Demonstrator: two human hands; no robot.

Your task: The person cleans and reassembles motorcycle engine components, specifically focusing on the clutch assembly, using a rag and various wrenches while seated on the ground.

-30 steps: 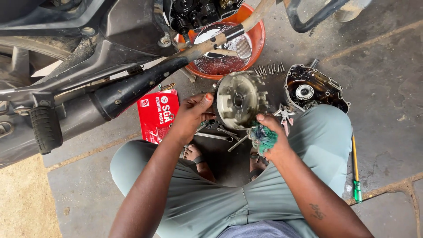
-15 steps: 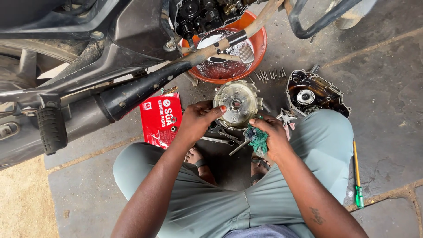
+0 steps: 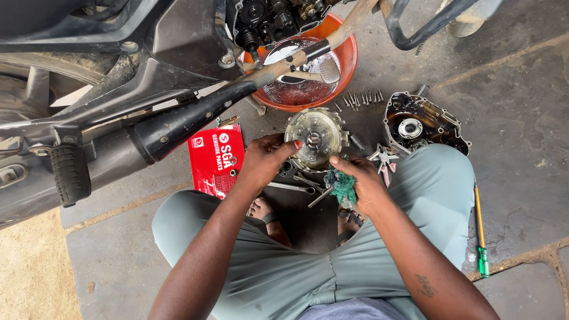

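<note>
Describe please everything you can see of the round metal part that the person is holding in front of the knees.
The round metal part is a grey, toothed-edged disc with a raised hub at its centre and bolt posts around it; it looks like worn, oily cast metal. It faces the camera, just above the floor, below the orange basin. The left hand grips its left edge, thumb on the face. The right hand, holding a green rag, touches its lower right edge.

Even daylight falls on a grey stone-slab floor (image 3: pixel 533 124) with pale sunken joints, stained dark in patches, which gives way to a sandy yellow ground strip (image 3: pixel 32 272) at the left.
</note>
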